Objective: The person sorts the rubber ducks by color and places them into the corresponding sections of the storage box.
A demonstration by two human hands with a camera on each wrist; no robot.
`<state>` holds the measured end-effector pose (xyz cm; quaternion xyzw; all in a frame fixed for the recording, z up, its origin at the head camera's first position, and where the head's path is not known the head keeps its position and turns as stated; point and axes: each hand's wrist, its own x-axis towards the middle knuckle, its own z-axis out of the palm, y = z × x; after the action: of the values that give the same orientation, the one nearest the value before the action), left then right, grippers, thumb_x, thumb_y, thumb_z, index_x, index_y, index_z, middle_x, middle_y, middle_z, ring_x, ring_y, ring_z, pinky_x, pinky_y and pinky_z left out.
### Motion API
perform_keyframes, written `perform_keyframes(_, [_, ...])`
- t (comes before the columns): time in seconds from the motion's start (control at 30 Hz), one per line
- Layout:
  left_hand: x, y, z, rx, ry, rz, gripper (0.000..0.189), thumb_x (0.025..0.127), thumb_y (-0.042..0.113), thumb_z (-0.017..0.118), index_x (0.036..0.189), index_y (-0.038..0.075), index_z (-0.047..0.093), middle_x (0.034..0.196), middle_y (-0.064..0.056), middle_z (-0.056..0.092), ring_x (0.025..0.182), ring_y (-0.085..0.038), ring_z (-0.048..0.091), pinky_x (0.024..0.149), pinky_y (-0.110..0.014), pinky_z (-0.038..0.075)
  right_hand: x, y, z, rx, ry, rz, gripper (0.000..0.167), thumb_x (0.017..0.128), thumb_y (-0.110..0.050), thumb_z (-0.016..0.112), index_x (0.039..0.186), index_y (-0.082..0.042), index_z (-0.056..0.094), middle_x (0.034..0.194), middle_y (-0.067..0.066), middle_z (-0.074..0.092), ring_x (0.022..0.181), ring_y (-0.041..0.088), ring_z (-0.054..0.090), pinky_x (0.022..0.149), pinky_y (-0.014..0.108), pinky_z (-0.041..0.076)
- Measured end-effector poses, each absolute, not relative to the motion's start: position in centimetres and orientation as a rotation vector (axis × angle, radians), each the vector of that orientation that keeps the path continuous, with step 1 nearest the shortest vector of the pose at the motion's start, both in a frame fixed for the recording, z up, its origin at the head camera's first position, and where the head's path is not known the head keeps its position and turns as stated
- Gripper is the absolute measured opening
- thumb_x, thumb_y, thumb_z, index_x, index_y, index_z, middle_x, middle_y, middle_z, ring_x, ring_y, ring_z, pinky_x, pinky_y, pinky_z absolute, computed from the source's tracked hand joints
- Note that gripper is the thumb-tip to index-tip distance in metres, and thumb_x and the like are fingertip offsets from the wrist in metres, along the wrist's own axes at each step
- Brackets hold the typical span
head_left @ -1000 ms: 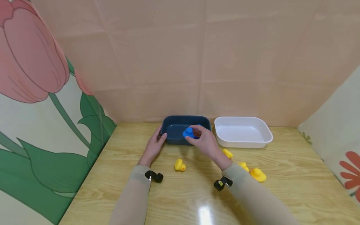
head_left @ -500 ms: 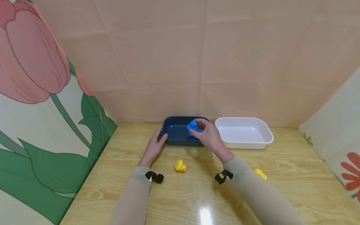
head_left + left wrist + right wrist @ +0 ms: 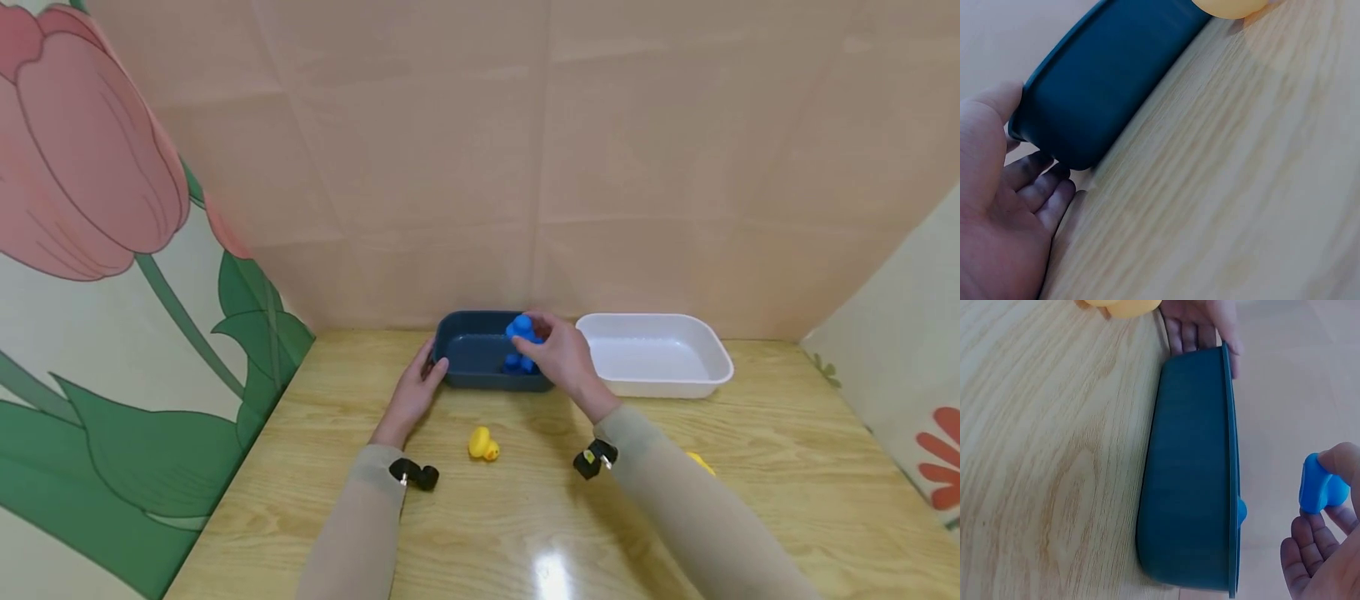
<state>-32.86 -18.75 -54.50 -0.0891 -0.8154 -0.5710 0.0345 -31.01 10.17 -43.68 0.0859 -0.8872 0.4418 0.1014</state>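
My right hand (image 3: 564, 354) pinches a blue rubber duck (image 3: 522, 326) between thumb and fingertips, raised over the right end of a dark blue tray (image 3: 491, 381). More blue ducks (image 3: 517, 363) lie in the tray below; in the right wrist view, the rounded top of a blue duck (image 3: 1242, 510) shows above the rim. At the tray's left end, my left hand (image 3: 417, 387) grips the corner, thumb at the rim and fingers along the outer wall. The left wrist view shows that thumb (image 3: 1007, 100) on the tray's edge.
A white tray (image 3: 658, 387) stands right of the dark one. One yellow rubber duck (image 3: 483, 445) lies on the wooden table (image 3: 480, 525) in front of the dark tray. Another yellow duck (image 3: 701, 462) is mostly hidden by my right sleeve. A pink cloth backdrop (image 3: 420, 167) hangs behind.
My right hand has lifted the blue duck and carried it rightward above the dark tray. The right forearm now covers most of the yellow ducks at right. My left hand stays put.
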Motion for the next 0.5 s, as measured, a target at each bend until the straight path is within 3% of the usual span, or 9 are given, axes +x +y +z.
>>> perform_keyframes(0.23, [-33.0, -18.7, -54.4, -0.258, -2.515, -1.756, 0.066, 0.117, 0.039, 0.058, 0.176, 0.024, 0.033, 0.178, -0.006, 0.035, 0.161, -0.029, 0.038, 0.13, -0.049, 0.033, -31.9, 10.4, -43.8, 0.229, -2.602, 1.335, 0.05, 0.1, -0.028, 0.085, 0.144, -0.008, 0.07, 0.125, 0.013, 0.075, 0.112, 0.032, 0.069, 0.099, 0.048, 0.06])
perform_keyframes(0.5, [-33.1, -18.7, -54.5, -0.264, -2.51, -1.756, 0.065, 0.118, 0.038, 0.057, 0.176, 0.024, 0.032, 0.178, -0.007, 0.034, 0.161, -0.029, 0.037, 0.131, -0.049, 0.033, -32.8, 10.7, -44.1, 0.214, -2.606, 1.368, 0.056, 0.103, -0.028, 0.082, 0.152, -0.007, 0.063, 0.137, 0.017, 0.071, 0.125, 0.037, 0.067, 0.109, 0.052, 0.056])
